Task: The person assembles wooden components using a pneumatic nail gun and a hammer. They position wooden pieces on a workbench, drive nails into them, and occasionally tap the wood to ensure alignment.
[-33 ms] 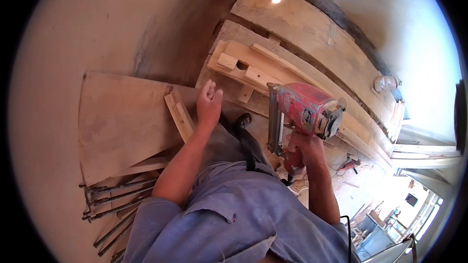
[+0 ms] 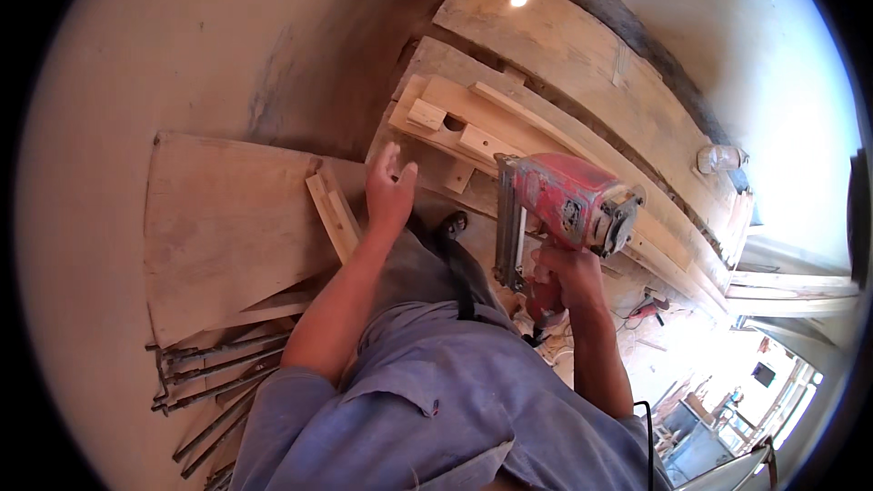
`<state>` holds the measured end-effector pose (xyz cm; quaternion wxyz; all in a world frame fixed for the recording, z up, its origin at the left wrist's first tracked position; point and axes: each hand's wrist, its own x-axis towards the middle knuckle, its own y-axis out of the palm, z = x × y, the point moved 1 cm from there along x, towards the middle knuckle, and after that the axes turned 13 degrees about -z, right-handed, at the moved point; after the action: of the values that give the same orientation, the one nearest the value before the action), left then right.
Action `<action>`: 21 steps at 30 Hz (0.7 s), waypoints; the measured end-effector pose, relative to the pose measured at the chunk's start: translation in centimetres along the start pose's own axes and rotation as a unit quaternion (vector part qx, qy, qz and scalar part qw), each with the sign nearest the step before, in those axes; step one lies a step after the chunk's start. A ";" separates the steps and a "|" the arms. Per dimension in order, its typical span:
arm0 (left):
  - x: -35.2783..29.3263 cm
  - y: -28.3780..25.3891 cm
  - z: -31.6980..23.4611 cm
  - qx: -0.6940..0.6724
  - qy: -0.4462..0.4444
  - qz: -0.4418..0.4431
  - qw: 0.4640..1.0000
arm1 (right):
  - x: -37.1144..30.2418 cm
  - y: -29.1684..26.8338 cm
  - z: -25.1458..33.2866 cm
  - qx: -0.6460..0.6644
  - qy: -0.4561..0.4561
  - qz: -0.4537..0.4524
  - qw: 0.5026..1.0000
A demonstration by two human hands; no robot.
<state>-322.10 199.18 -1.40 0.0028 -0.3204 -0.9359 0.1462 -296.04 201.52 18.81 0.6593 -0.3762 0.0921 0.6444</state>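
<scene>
My right hand (image 2: 571,271) is wrapped round the grip of a worn red nail gun (image 2: 568,200), whose grey nose and magazine (image 2: 509,236) stand on its left side. The nail gun is in front of part of the wood on the bench. My left hand (image 2: 391,195) is raised over the bench's near edge with thumb and fingers apart, holding nothing. Just beyond it lies a pale wooden board (image 2: 509,118) with a small wood block (image 2: 426,115) and a longer strip (image 2: 488,142) on it; a dark gap shows between these two.
The bench is made of thick planks (image 2: 555,27). At its far right stands a dusty jar (image 2: 720,158). On my left are a large wooden panel (image 2: 227,218), a leaning pale batten (image 2: 334,218) and several dark metal bar clamps (image 2: 223,371). A red-bodied tool (image 2: 647,311) lies low on the right.
The fingers and thumb of my left hand have spread slightly wider. My right hand and the nail gun have shifted very slightly left.
</scene>
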 end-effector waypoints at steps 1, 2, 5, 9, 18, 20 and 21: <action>0.9 0.1 -0.7 0.025 0.029 0.004 0.999 | 0.3 0.9 0.6 0.009 0.013 0.003 1.000; 1.8 0.1 -1.5 0.050 0.057 0.010 0.997 | 0.6 1.9 1.2 0.018 0.027 0.006 0.999; 4.4 0.7 -1.4 0.038 0.048 0.044 0.997 | 1.3 4.4 3.6 -0.019 0.007 0.041 0.999; 5.7 1.1 -0.6 -0.012 0.024 0.098 0.995 | 2.5 7.6 4.8 -0.107 0.017 0.029 0.994; 6.7 0.3 0.5 -0.116 -0.057 0.170 0.977 | 2.9 12.3 8.4 -0.233 0.069 0.017 0.970; 6.5 0.5 0.9 -0.136 -0.076 0.159 0.975 | 3.0 13.0 8.9 -0.241 0.085 0.007 0.967; 6.5 0.4 0.7 -0.146 -0.083 0.156 0.973 | 3.0 13.2 9.0 -0.241 0.077 0.006 0.968</action>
<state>-327.08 203.19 -2.71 -0.1441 -0.4464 -0.8825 0.0329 -310.96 207.89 18.26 0.5362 -0.5717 -0.0128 0.6209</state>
